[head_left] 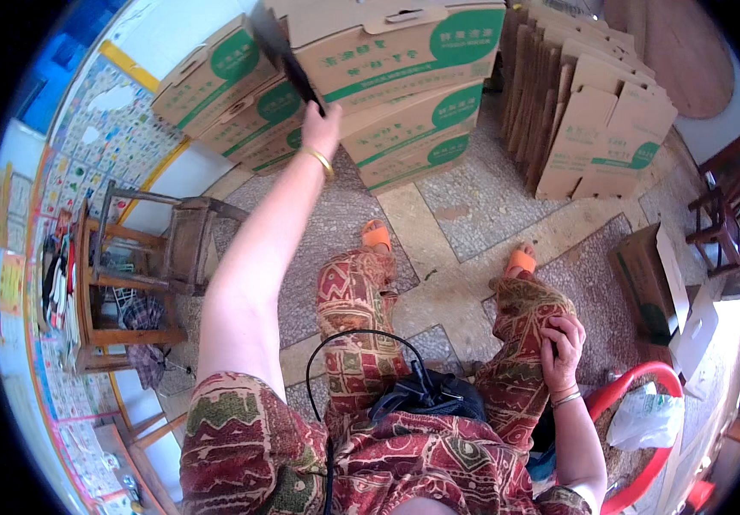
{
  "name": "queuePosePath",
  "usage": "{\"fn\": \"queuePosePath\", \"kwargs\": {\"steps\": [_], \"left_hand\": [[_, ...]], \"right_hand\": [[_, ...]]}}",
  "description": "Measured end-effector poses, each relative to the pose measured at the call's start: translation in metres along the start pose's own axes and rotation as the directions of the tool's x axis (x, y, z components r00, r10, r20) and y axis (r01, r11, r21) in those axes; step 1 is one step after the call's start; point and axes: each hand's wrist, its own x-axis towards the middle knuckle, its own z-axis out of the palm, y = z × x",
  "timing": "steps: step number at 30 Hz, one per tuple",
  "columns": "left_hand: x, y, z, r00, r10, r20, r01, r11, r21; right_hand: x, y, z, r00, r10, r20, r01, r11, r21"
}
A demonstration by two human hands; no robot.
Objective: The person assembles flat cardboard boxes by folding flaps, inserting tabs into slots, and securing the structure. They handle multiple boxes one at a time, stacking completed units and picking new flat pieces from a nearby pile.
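My left hand (pixel 322 129) reaches far forward, closed around the black handle of a tool with a broad dark blade (pixel 274 43). The blade is smeared and overlaps the left edge of a stack of brown and green cardboard boxes (pixel 408 73). Over the right knee, my right hand (pixel 564 345) is curled against the patterned trousers (pixel 520 330). A small dark bit shows at its fingers; what it is cannot be made out. Left of the stack stand more cardboard boxes (pixel 215 73).
Flattened cartons (pixel 588 129) stand in a row at the far right. An opened box (pixel 644 279) lies on the right, near a red-rimmed basket (pixel 666 378) with a white plastic bag (pixel 644 419). A wooden chair (pixel 190 245) stands left; a black cable (pixel 311 369) crosses my lap.
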Motion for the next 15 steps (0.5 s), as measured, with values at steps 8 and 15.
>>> {"fn": "queuePosePath", "kwargs": {"steps": [8, 15], "left_hand": [[-0.138, -0.028, -0.031, 0.788, -0.252, 0.561, 0.358, 0.930, -0.085], [-0.161, -0.047, -0.040, 0.816, -0.289, 0.501, 0.401, 0.907, -0.131]], "right_hand": [[0.007, -0.003, 0.011, 0.996, -0.086, -0.026, 0.085, 0.996, -0.020], [-0.001, 0.005, 0.015, 0.995, -0.096, -0.011, 0.095, 0.991, -0.097]]}}
